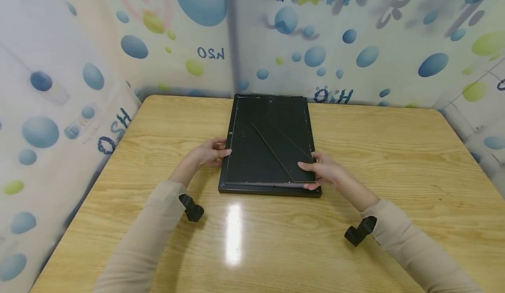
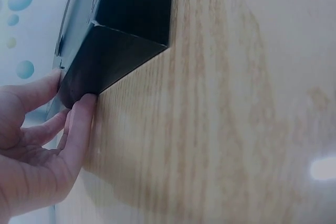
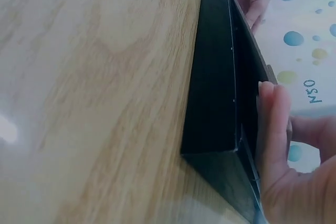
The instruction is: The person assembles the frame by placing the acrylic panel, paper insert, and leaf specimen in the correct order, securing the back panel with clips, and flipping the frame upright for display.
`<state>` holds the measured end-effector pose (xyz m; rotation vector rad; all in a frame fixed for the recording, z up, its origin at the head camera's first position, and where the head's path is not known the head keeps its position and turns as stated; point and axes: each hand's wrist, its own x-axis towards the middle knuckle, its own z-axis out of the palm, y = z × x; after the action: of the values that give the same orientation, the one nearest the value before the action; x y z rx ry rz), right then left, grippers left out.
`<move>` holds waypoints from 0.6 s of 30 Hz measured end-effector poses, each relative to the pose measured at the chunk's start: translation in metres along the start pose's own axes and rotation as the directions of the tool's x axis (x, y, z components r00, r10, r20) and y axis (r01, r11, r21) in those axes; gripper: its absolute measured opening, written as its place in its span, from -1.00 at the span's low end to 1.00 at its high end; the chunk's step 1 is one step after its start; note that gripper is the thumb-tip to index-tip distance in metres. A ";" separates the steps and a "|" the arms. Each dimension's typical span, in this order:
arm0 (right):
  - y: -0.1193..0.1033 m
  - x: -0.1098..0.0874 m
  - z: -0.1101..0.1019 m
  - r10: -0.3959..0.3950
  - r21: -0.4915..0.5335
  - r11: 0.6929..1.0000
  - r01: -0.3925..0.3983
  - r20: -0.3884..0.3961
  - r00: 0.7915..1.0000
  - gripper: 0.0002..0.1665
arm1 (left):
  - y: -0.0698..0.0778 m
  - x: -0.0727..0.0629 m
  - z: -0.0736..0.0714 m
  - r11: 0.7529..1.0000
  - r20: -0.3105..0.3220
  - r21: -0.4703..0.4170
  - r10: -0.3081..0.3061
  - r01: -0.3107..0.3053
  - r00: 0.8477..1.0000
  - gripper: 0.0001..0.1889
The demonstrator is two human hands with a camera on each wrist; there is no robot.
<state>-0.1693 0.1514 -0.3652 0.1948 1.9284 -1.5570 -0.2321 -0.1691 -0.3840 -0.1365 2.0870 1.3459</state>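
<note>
A black picture frame (image 1: 272,192) lies face down on the table, its black backing board (image 1: 252,161) uppermost. A flat stand leg (image 1: 282,146) runs diagonally across the board. At the frame's left side, my left hand (image 1: 211,153) holds the edge; its thumb lies on top and its fingertips (image 2: 86,98) reach down the side close to the table. My right hand (image 1: 325,170) pinches the board near its lower right corner, thumb above and fingers beneath. In the right wrist view, a dark gap shows between the frame (image 3: 215,77) and the raised board edge.
The wooden table (image 1: 394,161) extends around the frame on both sides and toward me. Behind it and to the left stand walls (image 1: 252,34) covered with a printed bubble pattern. A small black camera (image 1: 193,208) sits on my left wrist, another camera (image 1: 360,231) on my right.
</note>
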 end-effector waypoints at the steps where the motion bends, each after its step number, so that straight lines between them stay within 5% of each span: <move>1: 0.000 0.001 0.000 0.002 -0.012 1.000 -0.002 0.001 1.000 -0.43 | 0.000 0.000 0.001 1.000 0.000 -0.003 0.001 -0.001 1.000 -0.35; 10: -0.001 0.001 -0.001 0.031 -0.176 0.984 -0.031 0.001 1.000 -0.49 | -0.001 -0.001 0.000 1.000 -0.004 0.016 0.021 -0.021 1.000 -0.30; 18: -0.005 0.002 -0.006 0.073 -0.362 0.929 -0.074 -0.015 0.997 -0.30 | 0.001 0.000 0.005 1.000 -0.033 0.024 0.013 -0.012 0.999 -0.29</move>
<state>-0.1754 0.1546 -0.3611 0.1077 2.1432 -1.1260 -0.2300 -0.1641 -0.3843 -0.1371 2.1339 1.3343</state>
